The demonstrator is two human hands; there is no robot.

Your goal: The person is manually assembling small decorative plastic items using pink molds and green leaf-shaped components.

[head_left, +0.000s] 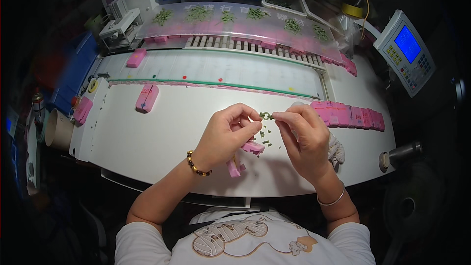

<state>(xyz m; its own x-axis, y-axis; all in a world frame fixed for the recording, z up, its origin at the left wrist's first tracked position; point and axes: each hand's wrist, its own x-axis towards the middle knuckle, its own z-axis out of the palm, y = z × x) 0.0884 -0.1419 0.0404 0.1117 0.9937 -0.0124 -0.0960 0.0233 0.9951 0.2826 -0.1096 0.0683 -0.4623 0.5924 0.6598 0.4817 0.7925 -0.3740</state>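
Observation:
A small green ring-shaped piece, like a wax pattern, is held up over the white table between my two hands. My left hand pinches its left end between thumb and fingertips; my right hand pinches the right end. Loose green bits lie scattered on the table just below. Beneath my left hand rest parts of a pink mould, one piece partly covered by the fingers and another piece nearer to me.
A row of pink mould blocks stands at right, near a crumpled white cloth. One pink block lies at left. Behind runs a pale conveyor belt, under a clear shelf bearing green clumps. A control panel juts in at right.

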